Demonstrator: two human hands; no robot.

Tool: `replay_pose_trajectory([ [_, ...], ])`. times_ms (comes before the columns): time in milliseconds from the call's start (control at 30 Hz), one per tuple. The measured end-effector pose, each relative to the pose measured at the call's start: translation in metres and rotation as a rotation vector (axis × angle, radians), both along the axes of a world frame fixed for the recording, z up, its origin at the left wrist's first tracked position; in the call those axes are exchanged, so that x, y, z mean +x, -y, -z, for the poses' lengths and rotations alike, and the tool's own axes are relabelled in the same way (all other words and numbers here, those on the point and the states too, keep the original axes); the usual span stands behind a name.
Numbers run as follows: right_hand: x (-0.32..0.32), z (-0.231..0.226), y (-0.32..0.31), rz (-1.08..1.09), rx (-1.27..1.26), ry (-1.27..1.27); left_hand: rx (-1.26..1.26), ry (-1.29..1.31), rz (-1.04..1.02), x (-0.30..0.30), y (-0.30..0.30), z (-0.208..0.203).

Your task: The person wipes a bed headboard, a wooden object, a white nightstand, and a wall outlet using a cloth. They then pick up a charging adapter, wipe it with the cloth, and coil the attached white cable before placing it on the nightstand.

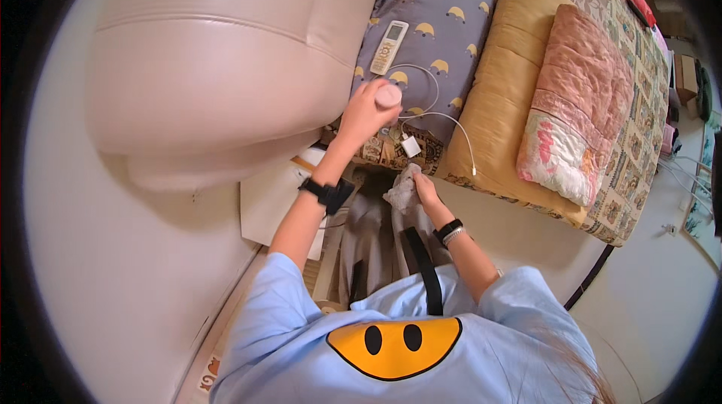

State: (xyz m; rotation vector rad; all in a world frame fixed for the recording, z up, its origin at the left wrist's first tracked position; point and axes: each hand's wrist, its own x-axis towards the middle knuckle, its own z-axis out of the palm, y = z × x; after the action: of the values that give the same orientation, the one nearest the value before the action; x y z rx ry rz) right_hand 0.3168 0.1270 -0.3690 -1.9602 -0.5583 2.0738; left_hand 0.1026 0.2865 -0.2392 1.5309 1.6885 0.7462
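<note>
Near the bed's edge (429, 154), right fingers (419, 180) grip gray cloth (401, 192).

Container (389, 96) in left hand (364, 113); remote (389, 48) beyond, on pillow (442, 39); quilt (577, 99) right.

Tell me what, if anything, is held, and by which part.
Left fingers hold a pale pink round container around its side; right fingers grip a crumpled grey cloth by its right edge.

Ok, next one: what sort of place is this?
Most likely a bedroom in a home: there's a grey pillow, a folded pink quilt and, beside the pillow, what looks like a padded headboard.
</note>
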Motion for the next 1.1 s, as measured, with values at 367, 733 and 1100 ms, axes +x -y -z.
replay_pose_trajectory([
  [367,0.04,0.023,0.017,0.171,-0.042,0.001,0.051,-0.178,-0.103,0.062,-0.139,0.144],
  [733,0.031,0.027,-0.001,0.036,-0.029,0.148,0.051,-0.174,-0.029,0.037,-0.094,0.142],
  [1100,-0.021,0.018,-0.033,-0.013,-0.196,-0.016,-0.041,0.242,-0.354,0.012,0.026,0.111],
])
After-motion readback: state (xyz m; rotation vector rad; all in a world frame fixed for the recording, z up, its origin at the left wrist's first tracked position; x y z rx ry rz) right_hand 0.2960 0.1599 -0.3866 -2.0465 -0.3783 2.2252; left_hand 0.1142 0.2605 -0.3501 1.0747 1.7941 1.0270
